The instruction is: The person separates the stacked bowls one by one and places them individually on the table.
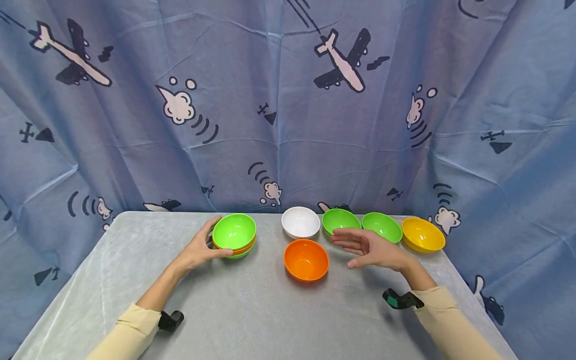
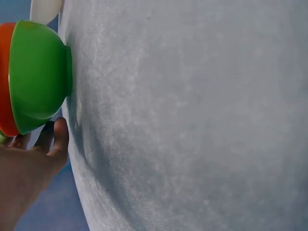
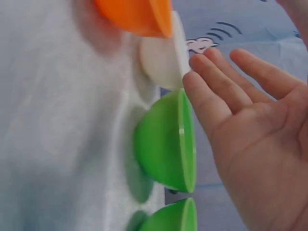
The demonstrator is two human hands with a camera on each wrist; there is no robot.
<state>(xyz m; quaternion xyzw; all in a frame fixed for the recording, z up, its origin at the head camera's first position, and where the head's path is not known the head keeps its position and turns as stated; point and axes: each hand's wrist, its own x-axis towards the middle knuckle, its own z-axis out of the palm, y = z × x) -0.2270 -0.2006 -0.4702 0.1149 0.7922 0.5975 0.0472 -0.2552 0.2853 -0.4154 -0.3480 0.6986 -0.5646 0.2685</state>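
On the left of the table stands a stack of bowls (image 1: 234, 232), a green one on top, orange below it and green at the bottom. My left hand (image 1: 202, 246) holds this stack from its left side, thumb at the front and fingers round the back. In the left wrist view the lowest green bowl (image 2: 41, 77) shows its foot at the table, with fingertips right at its side. My right hand (image 1: 373, 248) hovers empty, fingers extended, right of a single orange bowl (image 1: 306, 260) and in front of two green bowls (image 1: 340, 220).
A white bowl (image 1: 300, 223) stands behind the orange one, near the back edge. At the far right end of the back row is a yellow bowl (image 1: 423, 235). A grey cloth covers the table (image 1: 252, 315), and a blue patterned curtain (image 1: 234, 100) hangs right behind it.
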